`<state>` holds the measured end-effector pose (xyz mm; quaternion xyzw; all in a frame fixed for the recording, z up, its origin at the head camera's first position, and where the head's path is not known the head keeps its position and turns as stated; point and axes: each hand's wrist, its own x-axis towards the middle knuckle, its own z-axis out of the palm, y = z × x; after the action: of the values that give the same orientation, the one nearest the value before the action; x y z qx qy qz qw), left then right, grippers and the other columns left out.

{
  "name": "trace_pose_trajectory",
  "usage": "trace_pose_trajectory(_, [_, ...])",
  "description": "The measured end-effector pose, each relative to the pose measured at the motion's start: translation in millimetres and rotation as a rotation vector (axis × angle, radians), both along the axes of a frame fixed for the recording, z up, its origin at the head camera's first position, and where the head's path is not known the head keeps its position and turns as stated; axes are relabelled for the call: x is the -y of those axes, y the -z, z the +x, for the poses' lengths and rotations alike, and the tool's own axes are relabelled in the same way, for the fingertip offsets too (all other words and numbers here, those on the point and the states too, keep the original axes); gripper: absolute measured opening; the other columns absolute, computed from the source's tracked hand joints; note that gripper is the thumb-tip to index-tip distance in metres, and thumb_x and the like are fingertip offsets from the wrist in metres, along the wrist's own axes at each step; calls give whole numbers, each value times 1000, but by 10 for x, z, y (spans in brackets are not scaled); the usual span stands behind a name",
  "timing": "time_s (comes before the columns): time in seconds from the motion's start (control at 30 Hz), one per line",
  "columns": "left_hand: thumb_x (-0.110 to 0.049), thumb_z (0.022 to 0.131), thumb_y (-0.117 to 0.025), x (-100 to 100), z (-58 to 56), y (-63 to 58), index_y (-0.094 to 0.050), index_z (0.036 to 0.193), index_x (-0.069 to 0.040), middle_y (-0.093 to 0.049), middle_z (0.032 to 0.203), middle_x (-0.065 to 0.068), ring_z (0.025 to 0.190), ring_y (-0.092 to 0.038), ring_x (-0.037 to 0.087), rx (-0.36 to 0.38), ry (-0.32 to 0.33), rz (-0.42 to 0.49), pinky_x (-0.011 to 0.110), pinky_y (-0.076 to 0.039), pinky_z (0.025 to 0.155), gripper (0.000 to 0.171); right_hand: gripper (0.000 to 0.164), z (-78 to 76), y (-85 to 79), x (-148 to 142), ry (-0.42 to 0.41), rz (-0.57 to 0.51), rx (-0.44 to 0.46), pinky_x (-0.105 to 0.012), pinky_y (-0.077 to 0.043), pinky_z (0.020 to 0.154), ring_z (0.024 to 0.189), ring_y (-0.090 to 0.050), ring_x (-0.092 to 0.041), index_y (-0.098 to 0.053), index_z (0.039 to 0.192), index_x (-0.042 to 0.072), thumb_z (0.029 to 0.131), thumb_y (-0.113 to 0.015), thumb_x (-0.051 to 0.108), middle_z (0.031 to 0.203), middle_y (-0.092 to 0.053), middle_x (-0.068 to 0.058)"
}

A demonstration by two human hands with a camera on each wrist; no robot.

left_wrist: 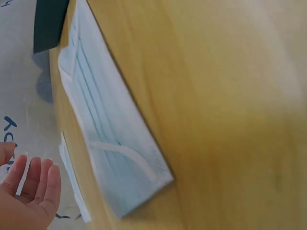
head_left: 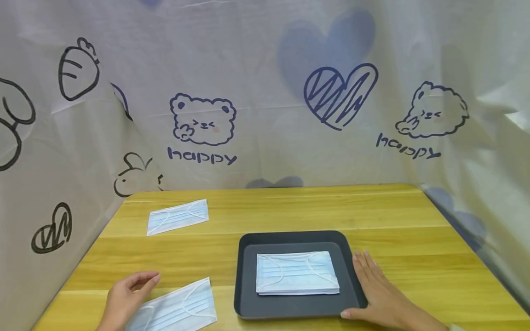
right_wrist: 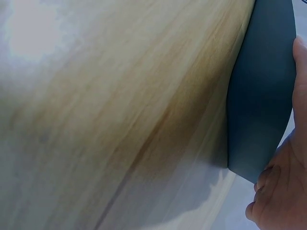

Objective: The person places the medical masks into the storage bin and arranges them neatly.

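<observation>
Head view records the near mask point(head_left: 178, 307) on the desk point(head_left: 397, 216), just right of the closer left grip point(head_left: 125, 299), fingers loosely bent around nothing, long axis slanting toward the tray point(head_left: 298, 307), which the right grip point(head_left: 378, 294) touches with straight fingers, the mask's lower-left end being hidden and cut off.

In front of me I can read one word, written twice in dark blue on the pale backdrop point(head_left: 256, 82): "happy" point(head_left: 202, 156) beneath the left bear drawing point(head_left: 204, 120), and a second "happy" point(head_left: 408, 147), slanting down to the right, beneath the right bear drawing point(head_left: 434, 112). From my left wrist I catch only partial lettering point(left_wrist: 9, 123) on that backdrop, turned on its side, a "y" being its clearest letter.
</observation>
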<state>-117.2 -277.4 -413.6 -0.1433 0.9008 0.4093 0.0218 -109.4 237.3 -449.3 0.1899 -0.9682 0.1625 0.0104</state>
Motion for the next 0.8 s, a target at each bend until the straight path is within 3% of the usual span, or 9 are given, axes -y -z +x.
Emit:
trace_pose_trajectory(0.2, [-48, 84, -62, 124, 31, 50, -65, 113, -2, -69, 106, 12, 89, -64, 14, 67, -22, -28, 34, -53, 74, 54, 116, 15, 0, 0, -1, 1, 3, -4, 21, 100, 139, 21, -5, -18, 144, -8, 70, -60, 72, 150, -19, -28])
trace_pose_trajectory(0.33, [-47, 83, -63, 197, 47, 114, -65, 111, 1, -70, 101, 13, 82, -64, 12, 88, -48, -16, 36, -53, 73, 55, 117, 15, 1, -2, 2, -5, 16, -4, 21, 99, 137, 24, -2, -18, 144, -7, 69, -60, 72, 151, -18, -28])
trace_pose_trajectory(0.57, [-57, 76, -66, 418, 111, 285, -66, 108, 1, -72, 93, 10, 79, -66, 15, 146, -54, -49, 40, -52, 75, 66, 117, 10, 4, 5, -10, 16, -25, -4, 20, 100, 142, 17, -10, -18, 144, -7, 69, -59, 73, 150, -20, -27])
trace_pose_trajectory(0.67, [-63, 73, -65, 522, 119, 349, -66, 109, 1, -71, 92, 9, 80, -66, 18, 196, -53, -29, 38, -52, 73, 74, 117, 6, 6, 11, -7, 19, -27, -4, 20, 100, 139, 20, -4, -18, 144, -7, 69, -59, 74, 150, -20, -27])
trace_pose_trajectory(0.8, [-61, 72, -68, 601, 119, 436, -63, 111, 5, -71, 92, 9, 79, -65, 17, 232, -63, 8, 36, -53, 70, 76, 117, 8, 0, 17, -6, 20, -34, -5, 20, 101, 141, 18, -8, -19, 143, -8, 69, -59, 73, 150, -20, -27])
